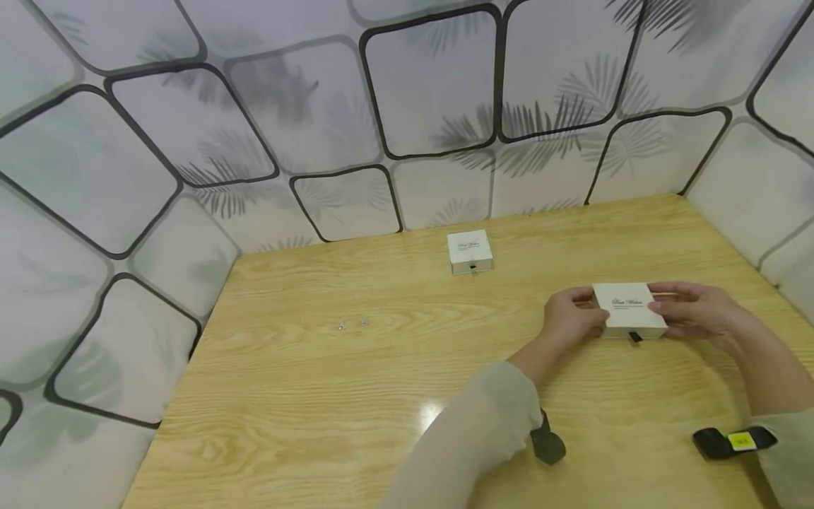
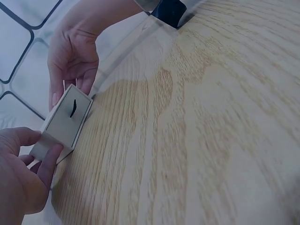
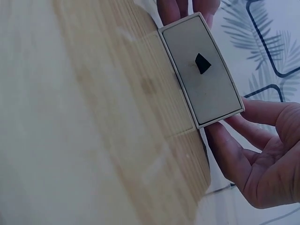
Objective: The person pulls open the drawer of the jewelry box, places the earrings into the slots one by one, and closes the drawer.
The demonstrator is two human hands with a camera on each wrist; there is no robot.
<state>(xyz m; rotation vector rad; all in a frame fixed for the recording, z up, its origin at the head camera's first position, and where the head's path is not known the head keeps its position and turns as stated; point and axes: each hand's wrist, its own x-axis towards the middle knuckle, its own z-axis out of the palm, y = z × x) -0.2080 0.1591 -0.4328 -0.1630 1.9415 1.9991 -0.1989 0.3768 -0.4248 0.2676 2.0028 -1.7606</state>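
Observation:
Both hands hold a small white drawer-style box (image 1: 629, 311) at the right of the table, one at each side. Dark script is printed on its lid, and a black ribbon tab (image 3: 202, 63) sticks out of its front. My left hand (image 1: 569, 318) grips the left side, its thumb near the front corner. On the opposite side, my right hand (image 1: 702, 312) pinches the box between thumb and fingers. The drawer front (image 2: 69, 119) sits flush in its sleeve in the left wrist view. Whether the box touches the tabletop, I cannot tell. Its contents are hidden.
A similar white box (image 1: 470, 252) stands near the back of the wooden table (image 1: 286, 396). Two tiny shiny pieces (image 1: 342, 326) lie left of centre, too small to identify. Patterned wall covering (image 1: 439, 85) rises behind the table and along its sides.

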